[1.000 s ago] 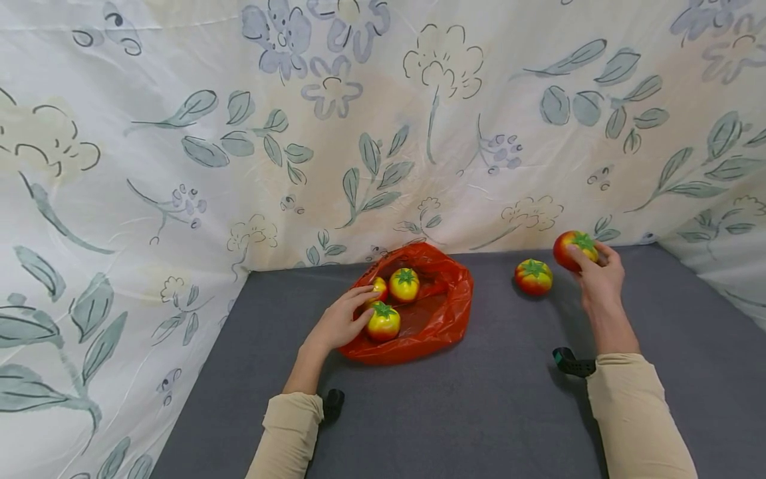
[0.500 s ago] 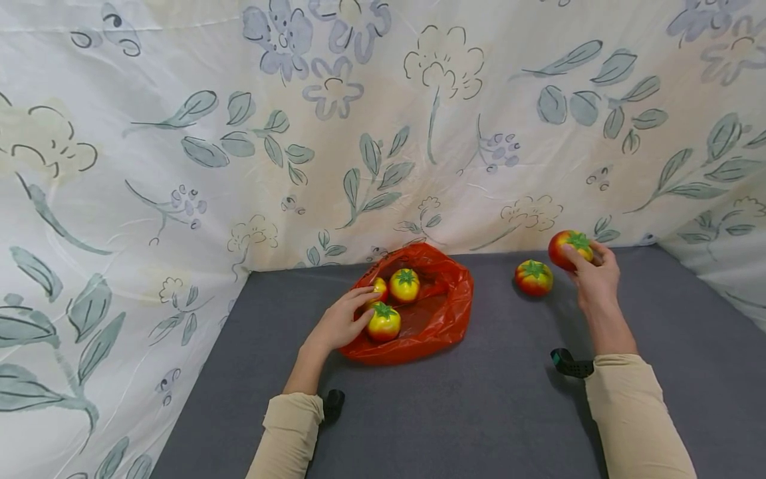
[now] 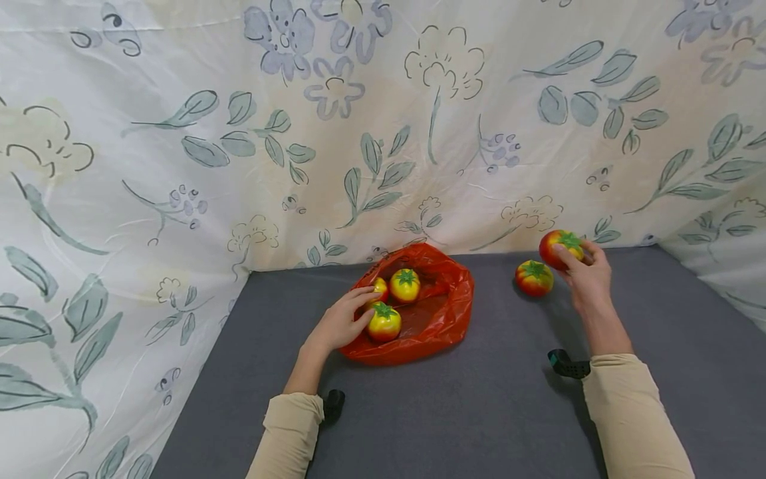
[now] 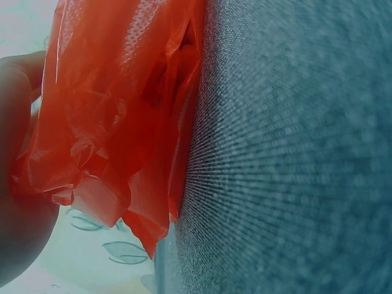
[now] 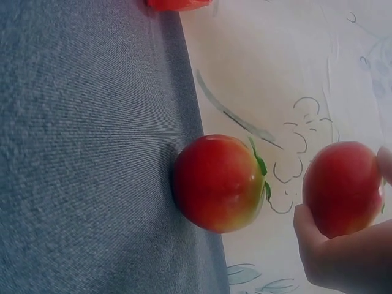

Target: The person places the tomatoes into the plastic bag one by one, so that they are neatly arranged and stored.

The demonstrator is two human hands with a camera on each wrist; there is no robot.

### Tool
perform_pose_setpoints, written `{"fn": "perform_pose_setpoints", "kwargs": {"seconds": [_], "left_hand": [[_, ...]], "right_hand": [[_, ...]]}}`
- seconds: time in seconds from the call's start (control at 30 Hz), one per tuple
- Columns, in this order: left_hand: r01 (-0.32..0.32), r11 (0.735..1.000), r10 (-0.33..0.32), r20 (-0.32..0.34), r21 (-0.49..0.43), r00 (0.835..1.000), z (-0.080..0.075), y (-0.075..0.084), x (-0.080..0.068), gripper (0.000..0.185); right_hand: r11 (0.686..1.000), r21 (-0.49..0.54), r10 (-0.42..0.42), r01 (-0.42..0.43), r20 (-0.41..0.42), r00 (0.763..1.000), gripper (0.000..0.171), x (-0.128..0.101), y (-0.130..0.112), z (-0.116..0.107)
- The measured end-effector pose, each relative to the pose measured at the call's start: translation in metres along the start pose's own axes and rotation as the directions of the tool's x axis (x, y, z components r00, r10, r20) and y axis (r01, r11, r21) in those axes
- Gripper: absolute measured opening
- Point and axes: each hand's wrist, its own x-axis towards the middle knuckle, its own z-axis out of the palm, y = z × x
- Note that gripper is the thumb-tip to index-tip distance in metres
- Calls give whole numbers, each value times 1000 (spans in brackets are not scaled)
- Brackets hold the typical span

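While lifted in the right hand (image 3: 589,283), tomato (image 3: 558,247) near backdrop (image 3: 419,120).

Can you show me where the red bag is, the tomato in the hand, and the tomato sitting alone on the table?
red plastic bag (image 3: 444,313): head view, on its crinkled right wall.
held tomato (image 3: 552,243): head view, on its red left side, gripped by the right hand (image 3: 586,279).
lone tomato (image 3: 534,278): head view, on its middle.

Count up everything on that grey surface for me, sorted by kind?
Tomatoes in the red bag: 3
Tomato lying loose on the grey surface: 1
Tomato held in the right hand: 1
Red bag: 1
Total: 6
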Motion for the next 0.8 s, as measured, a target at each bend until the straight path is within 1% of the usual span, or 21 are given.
{"fn": "perform_pose_setpoints", "kwargs": {"seconds": [0.1,0.2,0.47,0.63,0.8], "left_hand": [[-3,1000,3,2,10,1000,0,-1,0,42],[-6,1000,6,4,15,1000,0,0,1,41],[4,1000,-4,11,14,1000,-1,1,1,41],[9,1000,-10,9,15,1000,-1,1,1,41],[3,1000,-3,3,14,1000,-1,0,0,41]], "right_hand": [[1000,-15,14,-14,21,1000,81,-10,-9,4],[999,-34,24,-24,26,999,81,-13,-11,5],[1000,-23,-4,4,21,1000,81,0,4,3],[1000,-23,-13,13,18,1000,84,6,11,5],[999,-31,-17,18,31,999,87,4,12,8]]}}
